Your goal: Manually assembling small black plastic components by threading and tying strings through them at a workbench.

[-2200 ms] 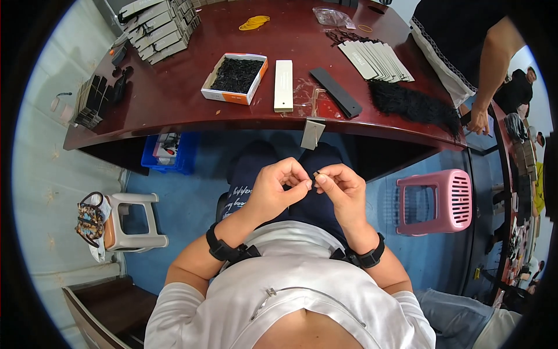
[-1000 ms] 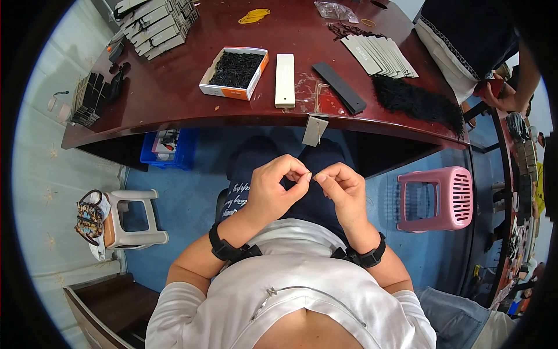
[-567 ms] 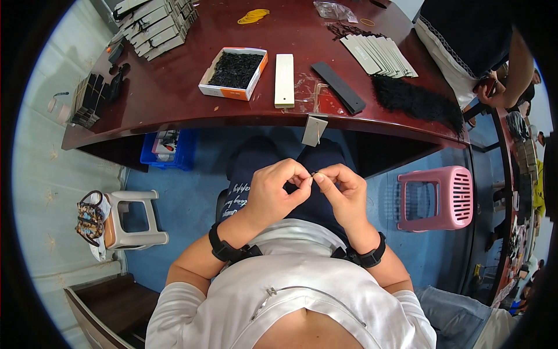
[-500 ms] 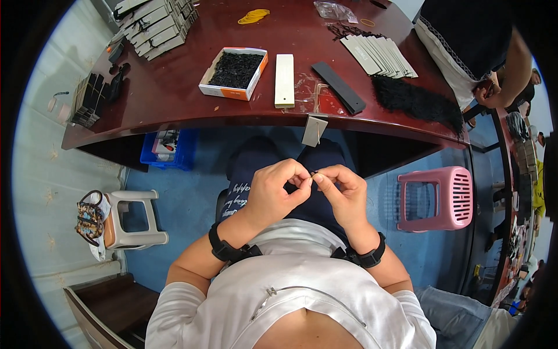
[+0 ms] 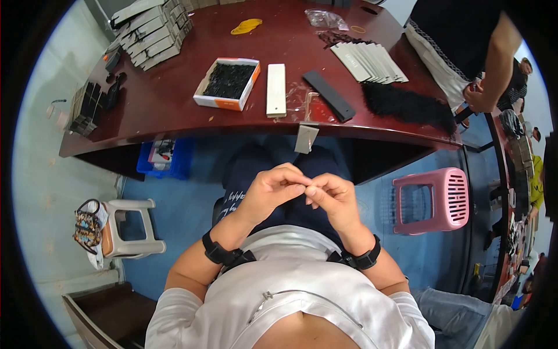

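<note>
Above my lap, my left hand (image 5: 268, 193) and my right hand (image 5: 336, 200) meet at their fingertips, thumbs against forefingers. Both are pinched closed; whatever is between the fingertips is too small or hidden to make out. Just beyond them, a small grey plate (image 5: 304, 141) with a thin bent wire juts from the table's front edge. On the dark red table (image 5: 192, 123) lie a pale flat strip (image 5: 276, 93) and a black flat strip (image 5: 329, 96). To their left stands an open white-and-orange box (image 5: 235, 104) full of small black pieces.
Pale tags (image 5: 368, 63) lie fanned beside a heap of black strands (image 5: 407, 108). Stacked pale cards (image 5: 152, 35) and yellow bands (image 5: 246, 26) sit farther back. A pink stool (image 5: 450, 200), a light stool (image 5: 152, 247) and a blue bin (image 5: 181, 164) flank me. Another person (image 5: 485, 87) stands at the right.
My fingertips have drawn closer together, and the small dark bit seen between them before is now hidden. The view has shifted slightly, so the table sits a little lower and more to the left.
</note>
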A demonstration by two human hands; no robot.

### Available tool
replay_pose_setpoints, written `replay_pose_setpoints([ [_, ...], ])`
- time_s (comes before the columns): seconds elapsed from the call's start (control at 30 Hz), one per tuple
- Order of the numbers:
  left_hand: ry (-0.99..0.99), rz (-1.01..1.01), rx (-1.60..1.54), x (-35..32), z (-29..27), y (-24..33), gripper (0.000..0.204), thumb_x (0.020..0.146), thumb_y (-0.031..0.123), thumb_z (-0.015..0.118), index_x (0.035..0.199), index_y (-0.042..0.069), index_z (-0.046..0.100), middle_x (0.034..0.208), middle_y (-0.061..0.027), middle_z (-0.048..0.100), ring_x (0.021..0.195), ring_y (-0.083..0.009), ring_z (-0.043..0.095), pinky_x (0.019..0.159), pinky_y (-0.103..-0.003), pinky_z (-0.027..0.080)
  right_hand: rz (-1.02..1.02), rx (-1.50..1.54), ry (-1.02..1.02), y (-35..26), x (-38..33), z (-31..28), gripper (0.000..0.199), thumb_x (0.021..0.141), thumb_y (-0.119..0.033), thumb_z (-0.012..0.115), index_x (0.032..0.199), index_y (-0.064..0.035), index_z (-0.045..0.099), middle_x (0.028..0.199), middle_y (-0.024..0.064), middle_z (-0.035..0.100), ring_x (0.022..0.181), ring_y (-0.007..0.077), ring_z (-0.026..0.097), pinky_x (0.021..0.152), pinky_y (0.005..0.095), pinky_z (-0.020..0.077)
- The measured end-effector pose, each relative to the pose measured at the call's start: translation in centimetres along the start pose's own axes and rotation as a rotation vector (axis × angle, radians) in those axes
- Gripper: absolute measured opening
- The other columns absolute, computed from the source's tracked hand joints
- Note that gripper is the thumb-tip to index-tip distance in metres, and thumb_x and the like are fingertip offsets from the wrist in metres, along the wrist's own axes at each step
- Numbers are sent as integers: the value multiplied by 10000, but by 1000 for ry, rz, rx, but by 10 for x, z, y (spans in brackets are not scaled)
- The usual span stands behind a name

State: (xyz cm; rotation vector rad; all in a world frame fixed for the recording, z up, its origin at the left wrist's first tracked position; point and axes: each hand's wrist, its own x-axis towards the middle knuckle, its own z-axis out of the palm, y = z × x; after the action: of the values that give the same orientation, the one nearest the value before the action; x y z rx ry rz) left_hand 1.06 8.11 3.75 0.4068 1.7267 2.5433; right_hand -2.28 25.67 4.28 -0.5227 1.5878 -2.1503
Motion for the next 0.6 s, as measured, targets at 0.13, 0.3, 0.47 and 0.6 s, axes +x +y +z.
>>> replay_pose_setpoints([
  [0.13, 13, -15, -22, -1, 0, -1, 84, 880, 33, 592, 941, 19, 648, 891, -49, 553, 825, -134, 559, 770, -277, 462, 65, 69, -119, 5, 2, -3, 122, 871, -119, 652, 934, -14, 649, 757, 38, 632, 651, 75, 555, 591, 200, 445],
  [0.3, 61, -20, -129, -3, 5, 3, 76, 895, 69, 586, 936, 29, 637, 897, -63, 617, 761, -112, 541, 730, -252, 456, 80, 71, -147, 8, 2, -4, 138, 877, -129, 647, 948, -11, 646, 780, 44, 637, 667, 80, 564, 610, 208, 461],
  [0.47, 76, -82, -58, -6, -3, 4, 94, 890, 74, 592, 964, 23, 620, 847, -58, 642, 732, -90, 550, 668, -210, 440, 91, -15, -155, 2, 1, -1, 136, 868, -108, 648, 959, -7, 653, 801, 35, 640, 666, 77, 564, 605, 214, 460],
  [0.6, 76, -161, 21, -5, -6, 16, 124, 882, 77, 599, 990, 17, 594, 830, -48, 640, 765, -84, 590, 650, -193, 431, -182, -663, -58, -21, 5, -8, 80, 770, -61, 704, 842, -40, 675, 718, 48, 584, 586, 115, 525, 543, 240, 416],
])
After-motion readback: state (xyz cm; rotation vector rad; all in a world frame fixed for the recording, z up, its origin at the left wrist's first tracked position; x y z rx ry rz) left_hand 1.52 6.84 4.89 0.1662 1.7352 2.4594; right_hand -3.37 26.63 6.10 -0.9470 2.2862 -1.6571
